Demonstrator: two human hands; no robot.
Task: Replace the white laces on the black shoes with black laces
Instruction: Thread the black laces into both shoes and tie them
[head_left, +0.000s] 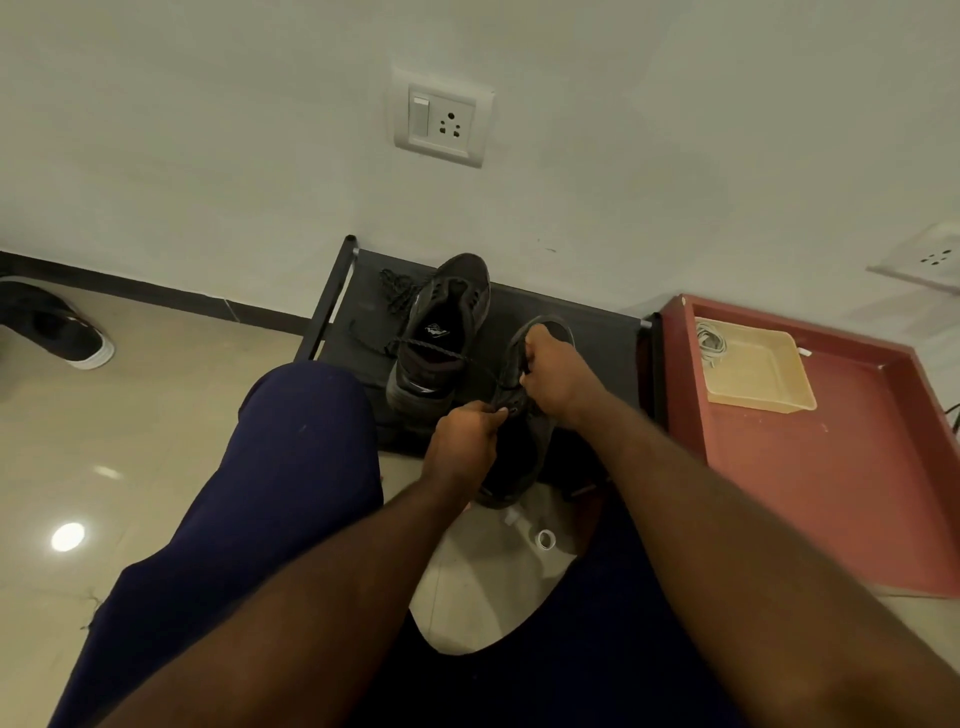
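Threading black lace (441, 353) through the near shoe (511, 467)
Our right hand (553, 371) grips this shoe, our left hand (465, 434) pinches the lace; white laces (710, 340) lie in the tray (769, 395). The far shoe (441, 332) looks unfinished.

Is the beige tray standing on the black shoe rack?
No, the beige tray rests on the red surface, to the right of the black shoe rack.

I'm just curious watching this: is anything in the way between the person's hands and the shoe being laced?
Nothing visible. The right hand already grips the shoe at its opening, and the left hand pinches the black lace by the eyelets. The lace trails across the second shoe on the rack.
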